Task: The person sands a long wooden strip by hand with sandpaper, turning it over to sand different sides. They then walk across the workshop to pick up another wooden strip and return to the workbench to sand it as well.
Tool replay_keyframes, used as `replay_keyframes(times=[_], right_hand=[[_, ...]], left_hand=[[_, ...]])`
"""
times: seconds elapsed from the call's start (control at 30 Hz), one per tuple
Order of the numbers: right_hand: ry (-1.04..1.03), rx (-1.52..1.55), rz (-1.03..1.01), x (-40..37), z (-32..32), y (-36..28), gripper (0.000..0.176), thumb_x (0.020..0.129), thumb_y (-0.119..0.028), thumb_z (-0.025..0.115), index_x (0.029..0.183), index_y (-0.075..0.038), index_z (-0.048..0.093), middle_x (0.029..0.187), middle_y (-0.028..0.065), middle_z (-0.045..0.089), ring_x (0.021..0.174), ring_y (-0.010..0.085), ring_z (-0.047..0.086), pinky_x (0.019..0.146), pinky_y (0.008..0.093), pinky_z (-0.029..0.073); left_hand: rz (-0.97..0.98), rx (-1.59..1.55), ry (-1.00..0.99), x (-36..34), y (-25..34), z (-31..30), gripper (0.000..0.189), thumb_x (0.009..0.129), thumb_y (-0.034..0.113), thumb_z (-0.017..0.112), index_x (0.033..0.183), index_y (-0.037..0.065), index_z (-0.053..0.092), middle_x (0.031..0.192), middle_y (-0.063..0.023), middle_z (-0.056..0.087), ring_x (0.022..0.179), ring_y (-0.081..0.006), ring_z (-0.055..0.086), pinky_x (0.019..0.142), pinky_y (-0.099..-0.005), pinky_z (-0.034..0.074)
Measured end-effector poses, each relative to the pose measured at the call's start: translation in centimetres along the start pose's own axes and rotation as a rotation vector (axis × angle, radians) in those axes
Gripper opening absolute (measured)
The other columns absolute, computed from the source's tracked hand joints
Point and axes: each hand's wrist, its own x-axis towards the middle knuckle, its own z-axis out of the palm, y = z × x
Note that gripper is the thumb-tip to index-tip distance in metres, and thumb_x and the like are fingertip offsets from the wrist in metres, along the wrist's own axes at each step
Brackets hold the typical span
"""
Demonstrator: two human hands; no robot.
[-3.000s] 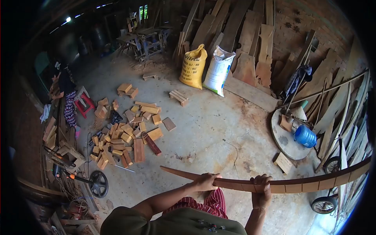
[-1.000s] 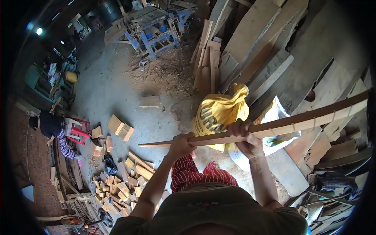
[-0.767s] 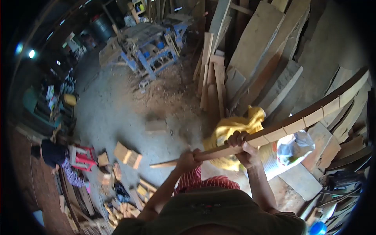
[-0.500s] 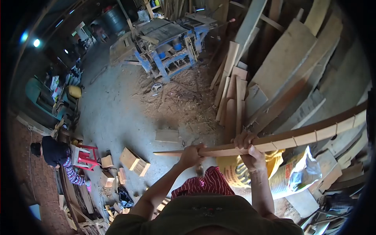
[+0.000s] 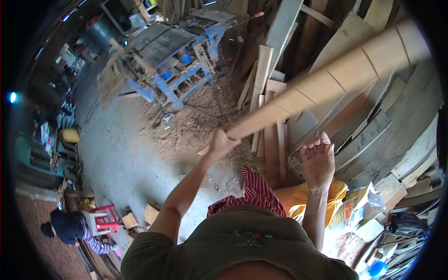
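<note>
A long wooden plank [image 5: 298, 95] slants up to the right in front of me, with several dark cross lines along its face. Its far end runs out toward the upper right and is blurred. My left hand [image 5: 223, 143] is wrapped round the plank near its lower left end. Below the plank, my right hand [image 5: 319, 161] is off the wood, palm up, with fingers partly curled and nothing in it. A yellow sack [image 5: 303, 198] and a white printed sack [image 5: 354, 203] stand under and beside my right forearm.
A blue-framed woodworking machine [image 5: 172, 74] stands ahead among wood shavings [image 5: 186, 128]. Boards [image 5: 354, 46] lean along the right side. At the lower left, a person [image 5: 70, 226] bends near a red stool [image 5: 106, 218]. Wood blocks [image 5: 151, 213] lie on the floor.
My right hand has let go of the plank and opened below it. The plank's right end has swung up, while my left hand keeps hold and has moved up. My view has shifted right.
</note>
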Motion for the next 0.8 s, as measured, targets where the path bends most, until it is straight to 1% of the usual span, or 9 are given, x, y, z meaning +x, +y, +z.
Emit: replay_keyframes(times=[0.1,0.13,0.2,0.23,0.4,0.53,0.6,0.77,0.8], right_hand=[[0.035,-0.064,-0.064,5.1,-0.3,-0.9,0.037,0.098,-0.034,0.056,0.125,-0.009,0.055,0.103,0.0000,0.056,0.099,0.0138,0.054,0.096,0.0353,0.043],[0.081,-0.082,-0.068,6.7,-0.3,-1.0,0.034,0.099,-0.032,0.054,0.123,-0.009,0.056,0.099,-0.0005,0.056,0.097,0.0135,0.054,0.094,0.0344,0.043],[0.118,-0.064,-0.050,9.4,-0.1,-0.8,0.031,0.099,-0.031,0.053,0.121,-0.009,0.058,0.099,-0.0004,0.057,0.096,0.0140,0.055,0.094,0.0345,0.044],[0.118,-0.044,-0.047,10.7,0.1,-0.9,0.029,0.100,-0.030,0.052,0.119,-0.009,0.060,0.099,-0.0002,0.058,0.096,0.0145,0.055,0.093,0.0346,0.044],[0.211,-0.034,-0.045,15.2,1.1,1.2,0.029,0.100,-0.029,0.051,0.118,-0.008,0.058,0.093,-0.0010,0.056,0.091,0.0136,0.054,0.090,0.0333,0.043],[0.357,0.002,-0.125,17.7,0.8,3.0,0.027,0.100,-0.028,0.052,0.117,-0.008,0.059,0.092,-0.0009,0.056,0.088,0.0139,0.054,0.089,0.0324,0.044],[0.452,0.079,-0.183,19.1,-0.1,3.5,0.025,0.100,-0.027,0.053,0.114,-0.008,0.060,0.088,-0.0010,0.057,0.084,0.0135,0.054,0.087,0.0316,0.045],[0.670,0.089,-0.291,22.7,2.1,5.9,0.022,0.099,-0.027,0.055,0.110,-0.010,0.063,0.085,-0.0023,0.058,0.080,0.0106,0.055,0.083,0.0298,0.047],[0.695,0.086,-0.271,23.7,2.9,6.2,0.022,0.099,-0.027,0.056,0.110,-0.010,0.063,0.084,-0.0026,0.058,0.080,0.0104,0.056,0.082,0.0295,0.048]], left_hand=[[-0.050,-0.125,0.120,8.2,-0.7,-2.9,0.036,0.070,0.016,0.076,0.100,-0.002,0.068,0.085,-0.0076,0.072,0.076,-0.0136,0.067,0.062,-0.0298,0.051],[-0.118,-0.109,0.116,10.7,-0.5,-4.1,0.035,0.071,0.016,0.076,0.097,-0.005,0.067,0.082,-0.0087,0.071,0.069,-0.0118,0.065,0.057,-0.0285,0.050],[-0.056,-0.102,0.248,14.5,0.4,-5.9,0.020,0.075,0.016,0.074,0.080,-0.001,0.067,0.069,-0.0035,0.066,0.056,-0.0104,0.059,0.051,-0.0272,0.046],[-0.008,-0.121,0.231,17.0,-1.2,-6.6,0.016,0.077,0.014,0.073,0.077,0.000,0.065,0.067,-0.0023,0.064,0.056,-0.0099,0.058,0.050,-0.0274,0.045],[0.054,-0.197,0.251,27.4,-3.3,-8.3,0.019,0.078,0.012,0.077,0.072,0.003,0.062,0.068,0.0007,0.062,0.064,-0.0067,0.057,0.058,-0.0262,0.046],[0.062,-0.278,0.104,37.0,-7.1,-7.1,0.017,0.078,0.011,0.077,0.075,0.003,0.063,0.070,0.0001,0.063,0.064,-0.0083,0.058,0.059,-0.0271,0.047],[-0.003,-0.319,0.037,41.2,-7.5,-5.6,0.017,0.078,0.012,0.078,0.087,0.003,0.066,0.078,-0.0031,0.067,0.070,-0.0117,0.063,0.064,-0.0284,0.049],[0.062,-0.190,-0.098,48.8,-5.7,-1.6,0.025,0.079,0.024,0.077,0.076,0.001,0.068,0.071,-0.0031,0.067,0.063,-0.0119,0.062,0.058,-0.0309,0.048],[0.049,-0.239,-0.195,51.5,-8.3,0.3,0.025,0.078,0.024,0.077,0.073,0.000,0.068,0.070,-0.0027,0.067,0.062,-0.0115,0.061,0.056,-0.0309,0.048]])
